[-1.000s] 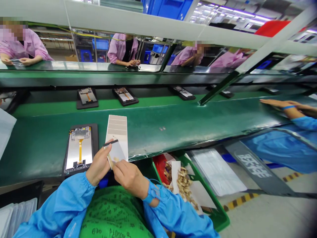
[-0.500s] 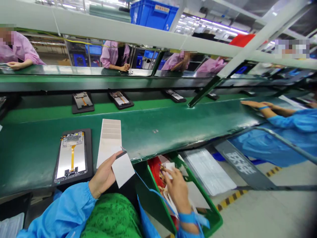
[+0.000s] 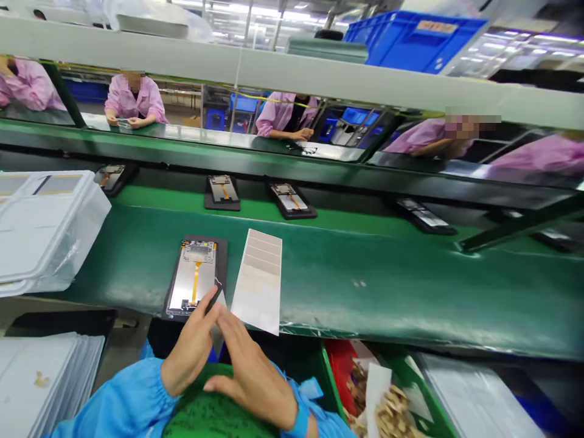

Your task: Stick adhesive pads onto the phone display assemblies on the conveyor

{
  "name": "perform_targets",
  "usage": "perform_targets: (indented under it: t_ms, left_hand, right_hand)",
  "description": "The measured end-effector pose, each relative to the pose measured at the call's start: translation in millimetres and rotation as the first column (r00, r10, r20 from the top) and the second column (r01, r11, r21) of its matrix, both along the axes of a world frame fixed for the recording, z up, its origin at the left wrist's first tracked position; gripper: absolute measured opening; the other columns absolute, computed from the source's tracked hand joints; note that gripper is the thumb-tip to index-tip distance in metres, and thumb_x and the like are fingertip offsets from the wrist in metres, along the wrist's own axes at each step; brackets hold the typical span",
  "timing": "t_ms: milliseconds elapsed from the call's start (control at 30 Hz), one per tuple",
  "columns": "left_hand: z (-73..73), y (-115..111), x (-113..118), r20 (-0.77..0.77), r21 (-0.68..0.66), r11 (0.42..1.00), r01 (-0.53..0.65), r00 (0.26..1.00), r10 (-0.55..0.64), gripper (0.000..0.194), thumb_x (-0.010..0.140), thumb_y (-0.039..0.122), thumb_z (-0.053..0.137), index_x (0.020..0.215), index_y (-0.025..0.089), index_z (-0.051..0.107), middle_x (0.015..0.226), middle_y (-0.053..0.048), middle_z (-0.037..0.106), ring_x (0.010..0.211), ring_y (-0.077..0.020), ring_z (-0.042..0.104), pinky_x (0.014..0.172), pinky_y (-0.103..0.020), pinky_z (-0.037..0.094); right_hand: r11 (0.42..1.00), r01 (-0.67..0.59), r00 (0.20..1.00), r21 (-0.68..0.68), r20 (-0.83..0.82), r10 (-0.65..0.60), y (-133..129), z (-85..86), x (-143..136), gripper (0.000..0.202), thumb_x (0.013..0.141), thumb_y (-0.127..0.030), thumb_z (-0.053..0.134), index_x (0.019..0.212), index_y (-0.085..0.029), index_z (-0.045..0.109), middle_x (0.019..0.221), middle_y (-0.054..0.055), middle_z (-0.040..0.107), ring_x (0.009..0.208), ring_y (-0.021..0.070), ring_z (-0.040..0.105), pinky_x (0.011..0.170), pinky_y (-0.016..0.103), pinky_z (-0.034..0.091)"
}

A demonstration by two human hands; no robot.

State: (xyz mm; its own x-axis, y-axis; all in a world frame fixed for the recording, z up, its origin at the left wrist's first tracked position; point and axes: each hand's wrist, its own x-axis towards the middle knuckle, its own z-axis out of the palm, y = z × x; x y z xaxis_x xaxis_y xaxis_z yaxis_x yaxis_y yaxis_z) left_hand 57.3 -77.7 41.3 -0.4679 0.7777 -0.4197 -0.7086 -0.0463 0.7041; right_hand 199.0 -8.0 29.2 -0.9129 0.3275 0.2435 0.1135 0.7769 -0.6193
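Blue sleeves on the person at this green bench, and both bare hands are up together at its near edge. Left hand has a narrow pinch on a thin flat piece with a black strip along one end and a short wire poking up past the fingertips. It's tilted nearly edge-on to me, so most of it is hidden. Right hand isn't closed on anything that I can see: fingers straight and laid up by the piece, thumb stuck out wide.

Just beyond the grip there's an open-backed tablet, orange ribbon down the middle, lying on a dark pad. The piece overlaps its near right corner from here, can't tell if they touch. Right of the grip, close by, a pale label sheet lies on the bench. Well left of the grip sit some white trays. Down and right of it, a green bin holds tan scraps. Way out past the grip, more tablets sit in a row, with people in pink jackets across from them
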Motion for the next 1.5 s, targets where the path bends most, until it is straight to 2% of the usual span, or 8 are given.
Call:
perform_targets:
  t_ms: [233,533,767,900,1067,1200,1367,1500]
  left_hand:
    - [0.5,-28.5,-36.6,-0.055,0.051,0.997,-0.059,0.997,0.062,0.052,0.084,0.044,0.073,0.133,0.029,0.064,0.148,-0.006,0.053,0.139,-0.0255,0.044,0.112,-0.036,0.040]
    - [-33.7,-21.7,-99.1,-0.288,-0.047,0.997,-0.056,0.957,0.040,0.028,0.070,0.032,0.085,0.093,0.018,0.080,0.103,-0.007,0.072,0.098,-0.0204,0.064,0.081,-0.024,0.050]
    - [-25.2,-37.1,-117.4,-0.013,-0.107,0.994,-0.001,1.000,-0.001,0.052,0.062,0.029,0.090,0.108,0.015,0.070,0.103,-0.010,0.075,0.092,-0.0251,0.072,0.079,-0.031,0.057]
    - [-30.9,-55.3,-154.9,-0.135,-0.228,0.968,-0.104,0.988,0.074,0.073,0.059,0.033,0.092,0.122,0.017,0.059,0.097,-0.009,0.077,0.074,-0.0232,0.074,0.060,-0.028,0.058]
    - [-45.0,-63.4,-182.6,-0.224,-0.276,0.960,-0.058,0.974,-0.005,0.074,0.062,0.039,0.090,0.123,0.018,0.053,0.093,-0.007,0.076,0.069,-0.0225,0.074,0.058,-0.029,0.058]
    - [-52.4,-55.5,-181.5,-0.258,-0.250,0.968,0.028,0.961,-0.095,0.070,0.067,0.043,0.086,0.123,0.017,0.051,0.093,-0.007,0.075,0.071,-0.0213,0.073,0.059,-0.028,0.057]
    - [-53.7,-30.6,-169.8,-0.334,-0.220,0.971,0.093,0.928,-0.165,0.061,0.074,0.045,0.079,0.120,0.016,0.051,0.094,-0.007,0.074,0.074,-0.0207,0.072,0.060,-0.028,0.055]
    - [-58.9,-4.9,-157.3,-0.391,-0.200,0.969,0.144,0.895,-0.214,0.058,0.076,0.043,0.077,0.119,0.016,0.050,0.093,-0.007,0.073,0.073,-0.0201,0.071,0.060,-0.028,0.054]
  right_hand:
    - [0.955,0.198,0.957,-0.219,-0.166,-0.236,-7.8,1.6,-37.2,0.059,0.095,-0.011,0.041,0.152,-0.021,0.029,0.135,0.017,0.061,0.123,0.0266,0.062,0.099,0.044,0.057]
    - [0.489,0.007,0.966,-0.872,-0.121,-0.230,0.9,-27.8,-63.2,0.063,0.098,-0.034,0.053,0.153,-0.023,0.026,0.104,0.010,0.073,0.088,0.0231,0.072,0.079,0.041,0.059]
    - [0.711,0.068,0.997,-0.699,0.061,-0.036,24.0,-15.9,-83.5,0.060,0.105,-0.039,0.039,0.157,-0.023,0.015,0.096,0.005,0.072,0.073,0.0175,0.069,0.071,0.034,0.058]
    - [0.997,0.076,0.982,0.000,0.176,-0.075,68.6,0.0,-107.0,0.039,0.104,-0.022,0.043,0.142,-0.022,0.045,0.100,0.008,0.071,0.081,0.0196,0.066,0.071,0.032,0.054]
    - [0.668,-0.399,0.917,0.629,0.294,0.271,107.9,-3.3,-156.4,0.019,0.101,-0.014,0.046,0.113,-0.017,0.061,0.108,0.012,0.065,0.091,0.0213,0.056,0.071,0.033,0.047]
    - [0.597,-0.440,0.898,0.671,0.308,0.314,122.9,-18.4,-173.1,0.020,0.102,-0.019,0.043,0.097,-0.016,0.062,0.090,0.009,0.063,0.084,0.0210,0.054,0.069,0.033,0.044]
    - [0.912,-0.133,0.991,0.388,0.048,0.124,135.2,-40.4,-161.2,0.017,0.095,-0.013,0.046,0.100,-0.017,0.062,0.093,0.007,0.067,0.089,0.0196,0.059,0.079,0.031,0.048]
    - [0.998,0.063,0.998,-0.019,-0.004,-0.063,131.9,-48.9,-146.2,0.023,0.089,-0.010,0.048,0.105,-0.020,0.062,0.101,0.005,0.068,0.090,0.0170,0.063,0.079,0.029,0.050]
